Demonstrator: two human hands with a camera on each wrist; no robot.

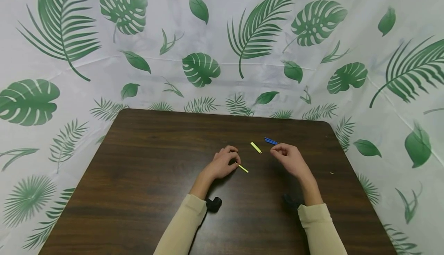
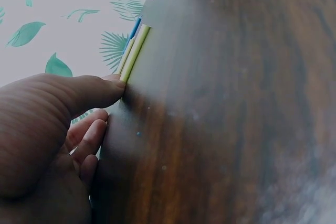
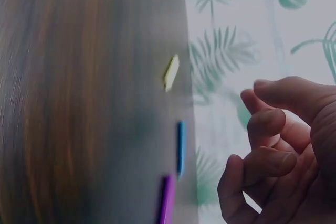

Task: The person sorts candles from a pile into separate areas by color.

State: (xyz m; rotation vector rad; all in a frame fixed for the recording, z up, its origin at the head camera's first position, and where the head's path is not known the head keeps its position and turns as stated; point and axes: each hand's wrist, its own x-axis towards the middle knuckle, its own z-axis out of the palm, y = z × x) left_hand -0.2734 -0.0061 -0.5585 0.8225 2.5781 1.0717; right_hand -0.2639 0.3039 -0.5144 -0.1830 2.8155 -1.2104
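My left hand (image 1: 222, 163) is low over the table and pinches one end of a thin yellow stick (image 1: 244, 169). In the left wrist view the thumb lies on the near end of that stick (image 2: 136, 53). A small group of yellow sticks (image 1: 256, 147) lies a little farther off, between the hands. My right hand (image 1: 290, 158), fingers loosely bent and holding nothing visible, hovers by the blue sticks (image 1: 271, 141). A purple stick (image 3: 167, 199) shows in the right wrist view beyond the blue stick (image 3: 181, 148); in the head view the right hand seems to hide it.
The dark wood-grain table (image 1: 138, 170) reaches back to a white curtain (image 1: 156, 12) printed with green leaves. A tiny pale scrap (image 1: 331, 173) lies at the right. Dark wrist devices (image 1: 214, 204) sit beneath the sleeve cuffs.
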